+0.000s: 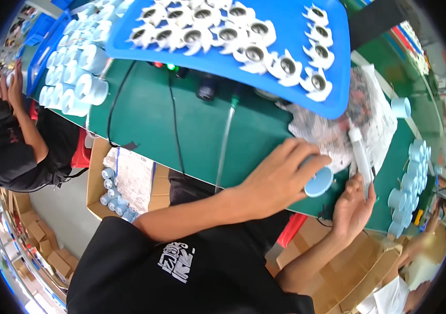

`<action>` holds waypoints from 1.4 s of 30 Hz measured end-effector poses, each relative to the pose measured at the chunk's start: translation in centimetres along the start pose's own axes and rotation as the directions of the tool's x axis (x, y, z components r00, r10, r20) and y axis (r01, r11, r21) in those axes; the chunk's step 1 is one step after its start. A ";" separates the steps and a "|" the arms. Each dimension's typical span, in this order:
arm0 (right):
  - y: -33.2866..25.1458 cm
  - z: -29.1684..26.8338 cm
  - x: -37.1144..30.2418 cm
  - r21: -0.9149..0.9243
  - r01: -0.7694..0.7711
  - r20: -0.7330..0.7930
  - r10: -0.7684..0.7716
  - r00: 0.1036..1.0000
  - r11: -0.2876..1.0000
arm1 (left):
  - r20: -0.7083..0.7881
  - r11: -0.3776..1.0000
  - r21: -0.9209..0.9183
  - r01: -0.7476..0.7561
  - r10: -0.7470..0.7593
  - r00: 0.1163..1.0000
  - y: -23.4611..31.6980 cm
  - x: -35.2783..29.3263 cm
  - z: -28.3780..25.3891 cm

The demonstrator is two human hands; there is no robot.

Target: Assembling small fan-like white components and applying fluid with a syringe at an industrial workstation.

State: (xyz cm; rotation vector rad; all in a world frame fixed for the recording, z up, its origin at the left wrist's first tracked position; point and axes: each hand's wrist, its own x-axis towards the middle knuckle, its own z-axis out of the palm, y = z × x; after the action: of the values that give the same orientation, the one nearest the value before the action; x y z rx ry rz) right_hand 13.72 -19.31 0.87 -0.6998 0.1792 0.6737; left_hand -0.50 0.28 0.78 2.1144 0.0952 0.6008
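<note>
In the head view, a seated person is working at a green table, the left hand pinching a light-blue cup between thumb and fingers right of the frame's center. At its right, the right hand is curling its fingers around the lower end of a translucent tube, which is pointing up toward a clear plastic bag. Along the top, a blue tray is carrying rows of white finned parts; more blue cups are standing at the far right. The cup is sitting close to the table's near edge, so a loosening pinch could be sending it to the floor. The tube's upper end could be snagging on the loose bag, and a raised knuckle could be jolting the overhanging tray, spilling its parts.
</note>
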 end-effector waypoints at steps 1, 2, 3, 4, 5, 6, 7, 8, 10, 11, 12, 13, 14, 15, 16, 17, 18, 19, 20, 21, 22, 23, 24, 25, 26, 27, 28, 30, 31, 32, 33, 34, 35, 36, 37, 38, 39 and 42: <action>-0.1 0.1 -0.1 -0.047 -0.005 -0.041 0.003 0.999 0.999 | -0.020 0.999 -0.034 -0.008 0.008 1.000 0.3 -0.1 0.0; -0.1 0.4 0.0 -0.095 -0.010 -0.082 0.003 0.997 0.995 | -0.040 0.997 -0.070 -0.018 0.016 0.999 0.4 -0.2 -0.1; 0.3 1.3 0.0 -0.167 0.027 -0.116 -0.046 0.992 0.986 | -0.054 0.995 -0.098 -0.033 0.028 0.998 0.4 -0.2 -0.2; 0.1 1.4 0.1 -0.234 0.024 -0.105 -0.050 0.993 0.972 | -0.064 0.996 -0.084 -0.038 0.033 0.997 0.3 -0.2 -0.3; -0.1 1.3 0.2 -0.302 0.025 -0.095 -0.056 0.994 0.953 | -0.025 0.998 -0.067 0.020 -0.021 0.999 0.3 -0.1 -0.4; 0.0 1.2 0.3 -0.335 0.043 -0.143 -0.096 0.985 0.941 | 0.017 0.995 -0.055 0.077 -0.076 0.997 0.3 0.0 -0.4; -0.1 0.8 0.4 -0.336 0.035 -0.120 -0.079 0.990 0.941 | 0.031 0.996 -0.045 0.076 -0.074 0.997 0.1 0.0 -0.2; -0.2 0.6 0.5 -0.338 0.027 -0.098 -0.064 0.993 0.941 | 0.026 0.998 -0.040 0.055 -0.054 0.998 0.1 0.0 -0.3; 0.0 1.3 0.4 -0.376 0.007 -0.083 -0.041 0.996 0.927 | 0.023 0.998 -0.051 0.040 -0.039 0.999 0.2 0.0 -0.3; 0.1 1.2 0.5 -0.396 -0.003 -0.074 -0.028 0.997 0.918 | 0.030 0.997 -0.043 0.064 -0.063 0.998 0.1 0.0 -0.4; 0.0 1.2 0.6 -0.443 -0.009 -0.063 -0.022 0.998 0.896 | 0.039 0.995 -0.038 0.088 -0.086 0.995 0.0 -0.1 -0.6; 0.0 1.3 0.7 -0.469 -0.032 -0.059 0.004 0.998 0.882 | 0.033 0.996 -0.039 0.076 -0.075 0.997 -0.1 -0.1 -0.6; 0.0 1.7 0.7 -0.496 -0.054 -0.056 0.029 0.998 0.867 | 0.029 0.997 -0.052 0.060 -0.059 0.998 -0.2 -0.2 -0.5; 0.4 3.2 0.5 -0.522 -0.037 -0.102 -0.019 0.995 0.852 | 0.045 0.997 -0.036 0.064 -0.063 0.997 -0.2 -0.1 -0.4; 0.8 4.3 0.1 -0.602 0.075 -0.067 -0.144 0.987 0.795 | 0.060 0.998 -0.019 0.067 -0.066 0.996 -0.3 0.1 -0.3; 1.1 5.4 -0.2 -0.674 0.180 -0.018 -0.260 0.965 0.716 | 0.048 0.998 -0.031 0.051 -0.049 0.998 -0.5 0.3 -0.4; 1.1 7.4 -0.4 -0.730 0.299 0.121 -0.315 0.942 0.614 | 0.055 0.998 -0.013 0.054 -0.053 0.997 -0.4 0.2 -0.3; 1.1 10.1 -0.3 -0.812 0.347 0.206 -0.326 0.923 0.469 | 0.063 0.998 0.006 0.057 -0.057 0.996 -0.3 0.1 -0.4; 1.5 13.4 0.1 -0.848 0.411 0.311 -0.315 0.897 0.333 | 0.071 0.997 0.008 0.082 -0.082 0.994 0.1 0.2 -0.8; 2.3 16.8 1.0 -0.842 0.514 0.461 -0.276 0.844 0.164 | 0.066 0.998 0.003 0.070 -0.070 0.995 0.0 0.3 -0.7; 3.5 19.6 2.2 -0.811 0.581 0.563 -0.176 0.807 0.070 | 0.055 0.997 0.003 0.080 -0.080 0.995 -0.3 0.1 -0.8; 4.4 21.7 4.1 -0.751 0.646 0.660 -0.095 0.746 -0.138 | 0.056 0.997 -0.004 0.081 -0.081 0.995 -0.3 -0.1 -0.9; 5.1 23.6 6.4 -0.641 0.694 0.732 0.012 0.681 -0.328 | 0.063 0.998 -0.002 0.066 -0.066 0.996 -0.3 -0.1 -1.0; 6.1 24.3 9.2 -0.370 0.673 0.838 0.083 0.539 -0.640 | 0.048 0.998 -0.018 0.063 -0.062 0.997 -0.4 -0.1 -0.9; 6.8 24.5 11.5 -0.042 0.526 0.886 0.211 0.412 -0.849 | 0.032 0.998 -0.035 0.061 -0.060 0.998 -0.2 -0.2 -0.9; 7.8 25.0 12.4 -0.008 0.470 0.872 0.224 0.435 -0.883 | 0.031 0.998 -0.037 0.052 -0.051 0.998 -0.2 -0.3 -0.8; 8.6 25.5 13.1 0.035 0.414 0.859 0.239 0.453 -0.910 | 0.041 0.998 -0.038 0.055 -0.054 0.998 -0.1 -0.3 -0.7; 9.7 25.7 14.2 0.022 0.363 0.836 0.217 0.505 -0.931 | 0.035 0.997 -0.043 0.064 -0.063 0.997 -0.1 -0.3 -0.6; 10.0 25.8 14.7 0.002 0.314 0.807 0.188 0.561 -0.949 | 0.021 0.998 -0.033 0.049 -0.048 0.999 0.0 -0.4 -0.6; 10.0 26.1 15.4 0.013 0.320 0.806 0.200 0.558 -0.947 | 0.009 0.999 -0.024 0.034 -0.034 0.999 0.1 -0.4 -0.4; 10.3 26.3 15.8 -0.035 0.307 0.818 0.149 0.556 -0.951 | 0.013 0.999 -0.027 0.044 -0.043 0.999 0.0 -0.5 -0.5; 10.5 26.2 16.2 -0.087 0.291 0.826 0.094 0.556 -0.953 | 0.006 0.999 -0.028 0.025 -0.025 1.000 -0.1 -0.4 -0.5; 10.4 26.0 16.5 -0.105 0.293 0.809 0.089 0.581 -0.950 | 0.004 1.000 -0.029 0.006 -0.005 1.000 0.0 -0.3 -0.5; 10.3 26.1 16.2 -0.119 0.292 0.803 0.081 0.590 -0.949 | 0.032 0.999 -0.039 0.022 -0.021 0.999 0.0 -0.2 -0.8; 9.9 26.1 16.0 -0.121 0.339 0.858 0.074 0.508 -0.933 | 0.051 0.999 -0.040 0.025 -0.023 0.998 -0.1 -0.1 -0.9; 9.4 26.1 15.7 -0.119 0.381 0.904 0.059 0.424 -0.917 | 0.041 0.999 -0.028 0.018 -0.016 0.999 -0.3 0.0 -1.0; 8.7 26.1 14.7 -0.141 0.461 0.940 0.028 0.341 -0.876 | 0.032 1.000 -0.025 0.010 -0.010 0.999 -0.3 0.1 -0.7; 7.2 24.6 9.6 -0.026 0.741 0.999 0.014 0.047 -0.671 | 0.051 0.995 -0.020 0.093 -0.092 0.994 -0.2 -0.2 -1.1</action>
State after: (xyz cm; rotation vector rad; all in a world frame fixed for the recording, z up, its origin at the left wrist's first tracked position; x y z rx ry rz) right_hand 15.07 5.56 12.15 -1.7430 -1.7644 -0.8341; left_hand -1.12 1.23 1.07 2.0896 0.1572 0.4913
